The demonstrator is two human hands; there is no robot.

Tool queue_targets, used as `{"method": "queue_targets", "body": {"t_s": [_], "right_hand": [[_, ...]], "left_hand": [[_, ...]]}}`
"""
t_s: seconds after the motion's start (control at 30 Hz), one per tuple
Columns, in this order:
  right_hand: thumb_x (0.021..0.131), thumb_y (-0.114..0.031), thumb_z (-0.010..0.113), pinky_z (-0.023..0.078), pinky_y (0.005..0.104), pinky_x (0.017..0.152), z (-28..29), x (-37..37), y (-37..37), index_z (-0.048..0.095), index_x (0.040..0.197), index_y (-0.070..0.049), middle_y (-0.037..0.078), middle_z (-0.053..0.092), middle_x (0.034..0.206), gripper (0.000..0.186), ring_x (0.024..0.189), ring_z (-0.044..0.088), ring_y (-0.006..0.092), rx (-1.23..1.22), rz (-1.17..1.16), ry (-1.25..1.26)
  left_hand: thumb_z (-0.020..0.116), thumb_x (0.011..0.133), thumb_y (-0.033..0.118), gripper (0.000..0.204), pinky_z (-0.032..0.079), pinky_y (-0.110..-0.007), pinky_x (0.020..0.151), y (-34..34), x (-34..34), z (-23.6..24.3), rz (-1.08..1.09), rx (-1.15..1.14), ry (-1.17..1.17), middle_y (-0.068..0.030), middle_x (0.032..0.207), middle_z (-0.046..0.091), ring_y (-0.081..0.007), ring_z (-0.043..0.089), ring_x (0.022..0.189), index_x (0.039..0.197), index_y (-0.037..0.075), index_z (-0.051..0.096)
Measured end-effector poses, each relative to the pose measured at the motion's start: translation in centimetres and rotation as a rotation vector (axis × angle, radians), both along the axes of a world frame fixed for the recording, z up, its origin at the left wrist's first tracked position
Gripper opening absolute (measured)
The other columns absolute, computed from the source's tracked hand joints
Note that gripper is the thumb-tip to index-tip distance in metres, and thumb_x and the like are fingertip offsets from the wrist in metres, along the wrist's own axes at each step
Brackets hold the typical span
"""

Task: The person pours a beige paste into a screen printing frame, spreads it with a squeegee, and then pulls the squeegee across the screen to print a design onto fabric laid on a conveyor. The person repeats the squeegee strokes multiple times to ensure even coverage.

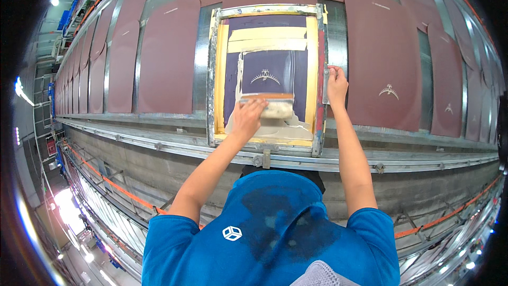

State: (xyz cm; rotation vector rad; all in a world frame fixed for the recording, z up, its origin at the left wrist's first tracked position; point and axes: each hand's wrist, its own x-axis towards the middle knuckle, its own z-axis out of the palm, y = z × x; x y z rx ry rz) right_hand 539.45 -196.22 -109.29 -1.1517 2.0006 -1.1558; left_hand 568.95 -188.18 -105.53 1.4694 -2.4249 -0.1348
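Observation:
A screen-printing frame (320, 122) lies on the long table, with purple mesh (266, 66), yellow taped borders and a white crest design in the middle. My left hand (249, 114) grips a squeegee (278, 107) with a wooden top edge and a pale smeared blade, resting across the lower mesh over a pool of pale grey ink (284, 130). My right hand (336, 82) has its fingers closed on the right side of the frame, near its metal fitting.
Maroon fabric pieces (166, 63) line the table on both sides; one at right (383, 63) bears a pale crest print. A metal rail (349, 160) runs along the near edge, above a grey floor (132, 153) with orange bars (127, 190).

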Motion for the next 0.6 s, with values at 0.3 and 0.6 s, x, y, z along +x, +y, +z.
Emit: {"method": "queue_targets", "body": {"t_s": [0.3, 0.6], "right_hand": [[0.098, -0.023, 0.052, 0.044, 0.0366, 0.063, 0.1, 0.0, 0.9, 0.064, 0.102, -0.007, 0.010, 0.058, 0.068, 0.020, 0.063, 0.055, 0.0212, 0.094, 0.114, -0.094], [0.097, -0.024, 0.054, 0.047, 0.0374, 0.066, -1.2, -5.2, 1.7, 0.066, 0.105, -0.007, 0.013, 0.065, 0.072, 0.021, 0.066, 0.061, 0.0229, -0.099, 0.011, 0.014]], "left_hand": [[0.063, 0.073, 0.003, 0.040, 0.053, -0.041, 0.078, -10.9, 0.8, 4.6, 0.103, 0.208, 0.084, -0.0070, 0.101, 0.071, -0.0290, 0.068, 0.090, 0.108, 0.020, 0.072], [0.063, 0.068, -0.006, 0.054, 0.044, -0.035, 0.083, -2.6, -4.1, -3.3, 0.053, -0.129, 0.075, 0.0027, 0.124, 0.067, -0.0176, 0.062, 0.113, 0.116, 0.019, 0.069]]}}
